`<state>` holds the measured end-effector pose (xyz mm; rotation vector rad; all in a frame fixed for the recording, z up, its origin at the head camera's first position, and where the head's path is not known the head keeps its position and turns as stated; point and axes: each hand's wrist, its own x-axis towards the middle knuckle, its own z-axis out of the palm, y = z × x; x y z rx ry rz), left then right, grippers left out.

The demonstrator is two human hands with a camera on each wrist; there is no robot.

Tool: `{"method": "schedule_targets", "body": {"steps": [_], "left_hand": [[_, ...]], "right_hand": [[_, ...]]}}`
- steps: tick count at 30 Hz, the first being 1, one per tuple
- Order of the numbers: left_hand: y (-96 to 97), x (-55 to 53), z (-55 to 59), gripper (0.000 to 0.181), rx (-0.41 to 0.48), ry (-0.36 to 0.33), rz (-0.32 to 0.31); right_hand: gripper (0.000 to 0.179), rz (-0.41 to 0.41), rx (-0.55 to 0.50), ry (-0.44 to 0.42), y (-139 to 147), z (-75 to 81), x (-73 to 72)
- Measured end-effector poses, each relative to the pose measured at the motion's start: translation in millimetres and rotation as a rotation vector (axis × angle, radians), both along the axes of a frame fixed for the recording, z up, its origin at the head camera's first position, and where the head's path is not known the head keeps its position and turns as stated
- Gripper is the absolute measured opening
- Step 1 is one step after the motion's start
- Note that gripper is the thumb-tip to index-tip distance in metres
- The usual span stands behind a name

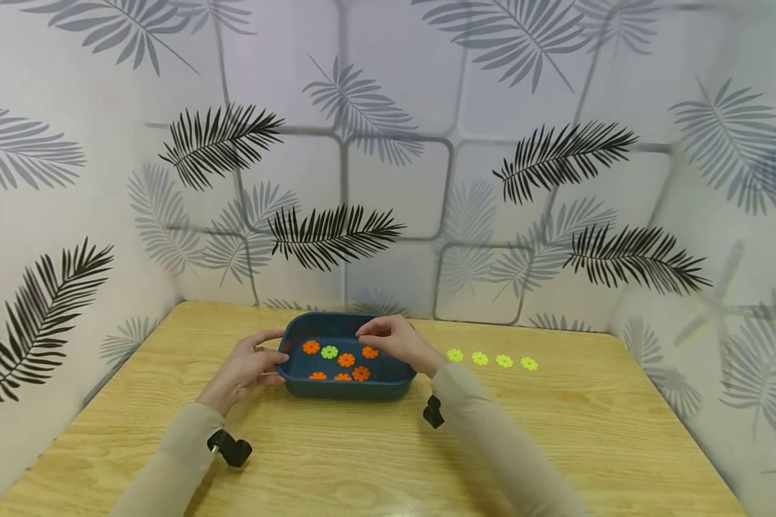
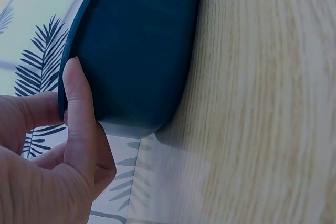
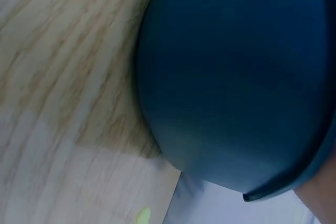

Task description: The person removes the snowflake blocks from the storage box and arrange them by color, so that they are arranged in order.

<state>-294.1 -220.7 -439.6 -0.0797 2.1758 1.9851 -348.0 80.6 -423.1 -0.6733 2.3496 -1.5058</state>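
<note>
A dark blue rectangular plastic basin (image 1: 349, 390) stands on the table, holding several orange flower-shaped discs (image 1: 345, 360) and a yellow-green one (image 1: 329, 352). My left hand (image 1: 248, 365) grips the basin's left end. In the left wrist view, the thumb (image 2: 79, 108) lies on the outer wall near the rim, with fingers on the other side. Over the right part of the basin is my right hand (image 1: 397, 341), its fingers loosely bent above an orange disc (image 1: 370, 352). Nothing shows between its fingertips. In the right wrist view, the basin wall (image 3: 236, 77) hides most of that hand.
To the right of the basin, several yellow-green flower-shaped discs (image 1: 480, 357) lie in a row on the wooden table (image 1: 362, 459). A wall covering with a leaf pattern (image 1: 388, 179) rises behind the table's back edge. Each sleeve carries a small black wrist camera (image 1: 233, 449).
</note>
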Motion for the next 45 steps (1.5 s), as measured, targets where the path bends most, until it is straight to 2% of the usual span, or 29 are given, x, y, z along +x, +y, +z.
{"method": "schedule_targets", "body": {"steps": [9, 20, 28, 40, 45], "left_hand": [[0.2, 0.3, -1.2, 0.062, -0.012, 0.007, 0.002], [0.8, -0.6, 0.8, 0.063, -0.001, -0.007, 0.005], [0.4, -0.9, -0.8, 0.063, -0.003, -0.011, 0.009], [-0.5, -1.1, 0.7, 0.062, -0.003, 0.014, -0.005], [-0.1, -0.9, -1.3, 0.062, -0.005, 0.007, 0.005]], "right_hand": [[0.023, 0.039, -0.026, -0.021, -12, -5.4, -4.4], [0.027, 0.122, 0.053, -0.075, -33, -8.0, -14.9], [0.031, 0.136, 0.124, -0.113, -49, -10.2, -15.6], [0.045, 0.143, 0.264, -0.095, -58, -16.4, -22.6], [0.04, 0.169, 0.308, -0.047, -60, -20.8, -22.1]]}}
